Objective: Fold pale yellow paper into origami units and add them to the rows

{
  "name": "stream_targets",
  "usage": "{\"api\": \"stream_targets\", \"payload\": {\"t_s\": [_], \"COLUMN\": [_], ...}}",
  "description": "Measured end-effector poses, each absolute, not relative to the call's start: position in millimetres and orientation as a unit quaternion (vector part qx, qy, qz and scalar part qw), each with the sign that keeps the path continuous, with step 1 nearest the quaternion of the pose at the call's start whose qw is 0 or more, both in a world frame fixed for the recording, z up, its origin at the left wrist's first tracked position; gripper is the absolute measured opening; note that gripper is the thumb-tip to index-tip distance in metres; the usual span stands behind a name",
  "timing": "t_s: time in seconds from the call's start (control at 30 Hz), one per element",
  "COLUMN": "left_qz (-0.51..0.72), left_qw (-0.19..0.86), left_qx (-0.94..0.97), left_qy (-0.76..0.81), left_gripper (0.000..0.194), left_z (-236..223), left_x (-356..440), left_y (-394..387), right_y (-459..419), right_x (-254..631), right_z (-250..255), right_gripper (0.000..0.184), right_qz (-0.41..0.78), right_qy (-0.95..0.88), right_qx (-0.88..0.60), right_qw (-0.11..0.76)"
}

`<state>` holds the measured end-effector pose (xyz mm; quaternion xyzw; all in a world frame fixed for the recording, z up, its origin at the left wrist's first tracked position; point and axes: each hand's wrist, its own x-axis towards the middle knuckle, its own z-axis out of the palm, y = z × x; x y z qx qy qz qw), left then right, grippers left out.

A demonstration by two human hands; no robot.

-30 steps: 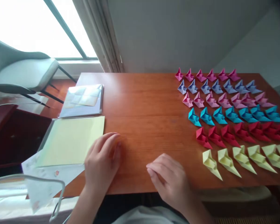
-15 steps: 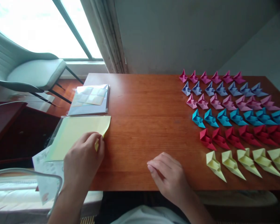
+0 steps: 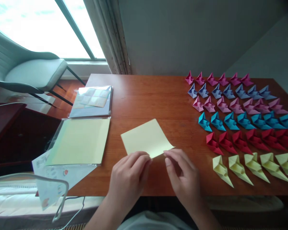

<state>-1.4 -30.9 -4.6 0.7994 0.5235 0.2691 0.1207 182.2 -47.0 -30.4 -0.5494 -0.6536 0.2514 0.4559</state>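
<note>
Item, one yellow sheet (image 3: 145,137): single, unfolded, set askew on the tabletop (image 3: 144,99), straight ahead of us and just beyond both hands; the side toward us is partly covered by fingers. Long axis: none that we can make out; the sheet looks near square, one corner pointing away from us and another to the right, the right one curling up. Item, our left hand (image 3: 132,174): fingertips pinched together on the sheet's near edge, grasping it; most of the sheet lies ahead of this hand. Item, our right hand (image 3: 182,174): fingertips at the near edge just beside the curled corner, thumb a little apart from the forefinger; whether it grips or merely touches, we cannot tell. Nearness: both hands meet the sheet, the left near the middle of the near edge, the right toward its right end, a short stretch of edge showing between them. Item, to our left, well apart from the sheet: yellow paper stack (image 3: 79,140). Item, to our right: pale yellow folded pieces (image 3: 253,164) in a row, nearest us among several coloured rows (image 3: 244,121).
</note>
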Motion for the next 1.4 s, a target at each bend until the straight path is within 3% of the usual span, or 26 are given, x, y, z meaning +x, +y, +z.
{"api": "stream_targets", "payload": {"t_s": [0.17,0.3,0.37,0.5,0.77,0.87,0.97,1.13,1.27,1.4], "left_qz": [0.304,0.295,0.294,0.303,0.322,0.339,0.347,0.353,0.251,0.152], "left_qw": [0.197,0.224,0.229,0.251,0.328,0.310,0.263,0.070,0.072,0.079], "left_qx": [0.803,0.820,0.825,0.813,0.761,0.741,0.724,0.789,0.867,0.877], "left_qy": [0.474,0.436,0.424,0.429,0.458,0.489,0.535,0.498,0.424,0.449], "left_gripper": [0.009,0.010,0.010,0.009,0.011,0.014,0.020,0.041,0.046,0.059], "left_z": [-3,-1,-3,-5,0,-2,-3,5,7,-6], "left_x": [5,-2,-3,-2,-10,-14,-14,4,24,38], "left_y": [-30,-25,-25,-25,-25,-25,-25,-40,-57,-61], "right_y": [-49,-48,-46,-44,-48,-50,-49,-39,-29,-24], "right_x": [199,213,218,224,222,221,219,215,212,210], "right_z": [-28,-24,-23,-21,-18,-21,-24,-23,-19,-23], "right_gripper": [0.043,0.055,0.047,0.014,0.009,0.006,0.017,0.020,0.018,0.014], "right_qz": [0.134,0.132,0.152,0.230,0.332,0.332,0.346,0.333,0.263,0.167], "right_qy": [-0.696,-0.761,-0.777,-0.768,-0.668,-0.614,-0.562,-0.558,-0.605,-0.661], "right_qx": [-0.559,-0.506,-0.488,-0.479,-0.547,-0.609,-0.656,-0.675,-0.674,-0.664], "right_qw": [0.429,0.385,0.368,0.358,0.381,0.377,0.366,0.350,0.334,0.307]}}
